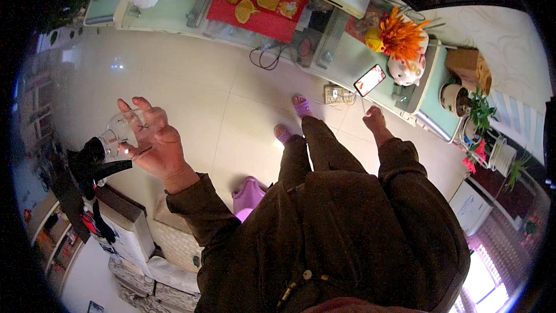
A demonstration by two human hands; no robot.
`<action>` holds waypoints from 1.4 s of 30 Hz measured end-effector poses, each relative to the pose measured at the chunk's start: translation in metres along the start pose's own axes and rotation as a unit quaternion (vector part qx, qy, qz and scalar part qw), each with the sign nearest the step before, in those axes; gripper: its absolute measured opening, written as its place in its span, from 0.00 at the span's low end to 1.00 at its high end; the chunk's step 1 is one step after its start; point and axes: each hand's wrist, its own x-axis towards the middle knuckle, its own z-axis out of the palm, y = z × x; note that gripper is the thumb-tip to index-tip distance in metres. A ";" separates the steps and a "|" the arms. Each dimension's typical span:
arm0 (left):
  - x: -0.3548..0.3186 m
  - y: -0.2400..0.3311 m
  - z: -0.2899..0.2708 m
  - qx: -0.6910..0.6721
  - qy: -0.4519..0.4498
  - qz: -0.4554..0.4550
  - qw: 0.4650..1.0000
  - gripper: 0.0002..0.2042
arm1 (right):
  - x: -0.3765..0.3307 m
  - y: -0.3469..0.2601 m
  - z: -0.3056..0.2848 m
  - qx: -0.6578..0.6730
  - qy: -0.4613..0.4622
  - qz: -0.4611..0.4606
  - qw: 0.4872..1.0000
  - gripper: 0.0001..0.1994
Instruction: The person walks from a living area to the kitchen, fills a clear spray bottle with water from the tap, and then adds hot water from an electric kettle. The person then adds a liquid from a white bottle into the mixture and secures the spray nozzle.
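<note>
Out to the left, my left hand point(159, 145) has its fingers curled around a clear spray bottle point(113, 142). The bottle lies tilted, its black head point(87, 165) with a lever pointing away from my palm. Over on the right, my right hand point(374, 118) is closed, fingers drawn together, just below a lit phone point(369, 80). A thin pale line runs between the phone and that hand; I cannot make out what it is or what the fingers hold. The phone is at the front edge of a glass-topped cabinet point(341, 52).
A power strip point(339, 94) lies on the tiled floor by the cabinet, near black cables point(267, 58). A white cat figurine point(408, 69) and orange feathery decoration point(403, 33) stand on the cabinet. Beside me is a pink stool point(249, 195). Potted plants point(480, 113) line the right.
</note>
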 end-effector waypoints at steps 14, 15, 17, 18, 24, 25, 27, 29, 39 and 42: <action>0.009 0.002 0.018 0.000 -0.002 0.005 1.000 0.41 | 0.026 -0.025 -0.027 -0.076 0.015 0.071 0.994 0.21; 0.009 0.003 0.017 -0.001 -0.001 0.004 1.000 0.41 | 0.030 -0.028 -0.029 -0.098 0.026 0.053 0.993 0.20; 0.010 0.004 0.017 -0.003 -0.004 0.000 1.000 0.41 | 0.030 -0.030 -0.032 -0.103 0.040 0.060 0.992 0.18; 0.010 0.004 0.018 -0.002 -0.007 0.000 1.000 0.40 | 0.031 -0.032 -0.033 -0.106 0.046 0.061 0.991 0.17; 0.013 0.001 0.023 -0.021 -0.018 -0.005 1.000 0.40 | 0.057 -0.006 -0.033 -0.087 0.005 0.033 0.996 0.15; 0.012 0.000 0.023 -0.022 -0.015 -0.002 1.000 0.40 | 0.053 -0.019 -0.038 -0.084 0.021 0.045 0.995 0.15; 0.012 -0.001 0.025 -0.023 -0.018 0.000 1.000 0.40 | 0.048 -0.033 -0.045 -0.092 0.038 0.050 0.994 0.14; 0.012 -0.002 0.026 -0.022 -0.020 0.001 1.000 0.40 | 0.047 -0.035 -0.050 -0.112 0.041 0.036 0.992 0.14; 0.013 -0.005 0.031 -0.012 -0.003 0.015 1.000 0.42 | 0.057 -0.036 -0.058 -0.109 0.039 0.038 0.993 0.15; 0.013 -0.003 0.028 -0.011 0.012 0.028 0.999 0.41 | 0.083 -0.011 -0.037 -0.127 0.058 -0.015 0.990 0.15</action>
